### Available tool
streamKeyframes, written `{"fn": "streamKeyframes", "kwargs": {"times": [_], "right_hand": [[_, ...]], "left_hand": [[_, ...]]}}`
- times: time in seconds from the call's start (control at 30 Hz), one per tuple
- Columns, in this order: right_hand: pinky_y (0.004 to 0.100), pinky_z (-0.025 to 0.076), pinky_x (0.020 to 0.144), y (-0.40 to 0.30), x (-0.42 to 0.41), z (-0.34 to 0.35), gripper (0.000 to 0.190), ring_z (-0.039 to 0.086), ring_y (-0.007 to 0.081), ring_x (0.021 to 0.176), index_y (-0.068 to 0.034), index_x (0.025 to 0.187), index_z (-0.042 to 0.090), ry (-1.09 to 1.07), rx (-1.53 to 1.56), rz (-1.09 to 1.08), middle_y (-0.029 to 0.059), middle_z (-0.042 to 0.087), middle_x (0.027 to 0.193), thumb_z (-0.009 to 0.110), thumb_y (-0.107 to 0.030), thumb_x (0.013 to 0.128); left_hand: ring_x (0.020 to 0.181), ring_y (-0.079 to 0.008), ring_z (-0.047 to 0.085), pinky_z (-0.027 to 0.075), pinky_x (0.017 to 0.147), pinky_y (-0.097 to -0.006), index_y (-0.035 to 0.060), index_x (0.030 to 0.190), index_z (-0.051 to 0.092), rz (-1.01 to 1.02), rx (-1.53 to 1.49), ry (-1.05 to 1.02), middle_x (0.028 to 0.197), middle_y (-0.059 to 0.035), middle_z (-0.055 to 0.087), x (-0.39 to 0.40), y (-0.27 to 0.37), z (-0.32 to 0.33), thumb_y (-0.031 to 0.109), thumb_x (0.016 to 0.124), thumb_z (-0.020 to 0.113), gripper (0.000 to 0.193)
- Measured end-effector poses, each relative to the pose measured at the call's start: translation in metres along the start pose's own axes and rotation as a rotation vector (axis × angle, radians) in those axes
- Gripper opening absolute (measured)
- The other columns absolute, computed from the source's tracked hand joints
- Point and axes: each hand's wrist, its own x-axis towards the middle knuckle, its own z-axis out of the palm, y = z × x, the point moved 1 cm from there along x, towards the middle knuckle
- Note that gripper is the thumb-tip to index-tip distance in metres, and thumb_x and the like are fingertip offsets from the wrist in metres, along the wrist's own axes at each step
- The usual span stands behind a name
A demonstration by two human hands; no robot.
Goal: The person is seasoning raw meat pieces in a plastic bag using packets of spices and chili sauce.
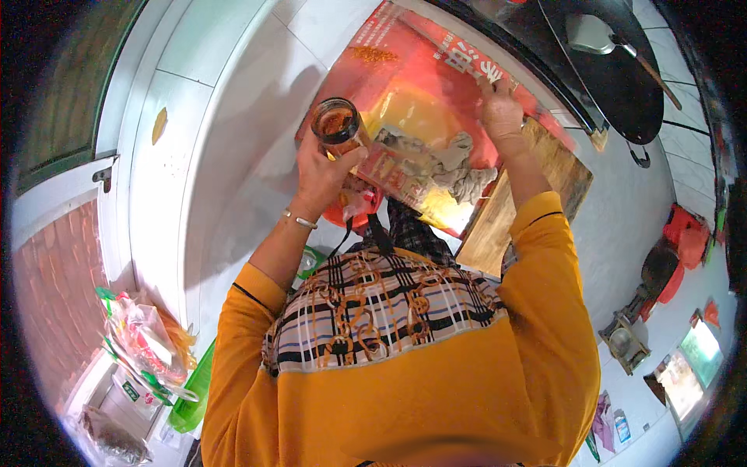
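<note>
A glass jar (341,128) with its mouth uncovered and reddish-brown contents inside is gripped by my left hand (327,172). Beneath it lies a red printed sheet (420,87), with a patch of orange-red flakes (373,54) near its far left part. My right hand (502,111) is over the sheet's right side, fingers near the large printed characters; whether they pinch anything cannot be told. A crumpled grey cloth (458,163) rests nearer to me, by a yellow patch of the covering.
A wooden board (525,192) lies under my right forearm. Beyond it on the right, a black wok (618,87) holds a metal spatula (592,35). Below my left hand is a red plastic bag (350,204). Plastic bags (143,338) sit at lower left, beside a green container (195,391).
</note>
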Motion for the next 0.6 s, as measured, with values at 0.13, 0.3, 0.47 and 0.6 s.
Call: {"fn": "streamKeyframes", "kwargs": {"times": [0.13, 0.3, 0.47, 0.6], "right_hand": [[0.0405, 0.052, 0.065, -0.025, -0.011, 0.002, 0.054, 0.059, 0.0265, 0.076, -0.020, 0.117, 0.050, -0.070, 0.082, -0.034, 0.0076, 0.050, 0.090, 0.063, -0.015, 0.065], [0.0362, 0.049, 0.063, -0.034, -0.016, -0.017, 0.048, 0.059, 0.0272, 0.076, -0.017, 0.113, 0.055, -0.170, 0.358, 0.112, 0.0084, 0.056, 0.090, 0.065, -0.015, 0.066], [0.0381, 0.048, 0.072, -0.035, -0.048, -0.051, 0.034, 0.062, 0.0273, 0.079, -0.002, 0.104, 0.059, -0.326, 0.995, 0.495, 0.0164, 0.063, 0.087, 0.061, -0.014, 0.073], [0.0286, 0.043, 0.064, -0.040, -0.110, -0.064, 0.026, 0.056, 0.0154, 0.070, 0.000, 0.100, 0.059, -0.389, 1.290, 0.753, 0.0090, 0.061, 0.080, 0.058, -0.008, 0.075]], "left_hand": [[0.095, -0.0146, 0.055, 0.044, 0.086, -0.0295, 0.0013, 0.112, 0.049, 0.041, -0.044, 0.018, 0.105, -0.0067, 0.057, 0.022, 0.004, 0.007, 0.007, 0.066, 0.075, 0.053], [0.094, -0.0145, 0.055, 0.044, 0.084, -0.0296, 0.0008, 0.110, 0.050, 0.088, -0.113, -0.042, 0.103, -0.0070, 0.057, 0.065, -0.001, 0.024, 0.007, 0.067, 0.074, 0.050], [0.092, -0.0144, 0.057, 0.045, 0.083, -0.0295, 0.0015, 0.108, 0.051, 0.160, -0.029, 0.001, 0.100, -0.0072, 0.059, 0.117, -0.009, 0.044, 0.005, 0.067, 0.072, 0.046], [0.092, -0.0178, 0.058, 0.046, 0.084, -0.0309, 0.0018, 0.106, 0.051, 0.131, 0.042, -0.033, 0.100, -0.0084, 0.060, 0.148, -0.005, 0.063, 0.009, 0.063, 0.075, 0.050]]}}
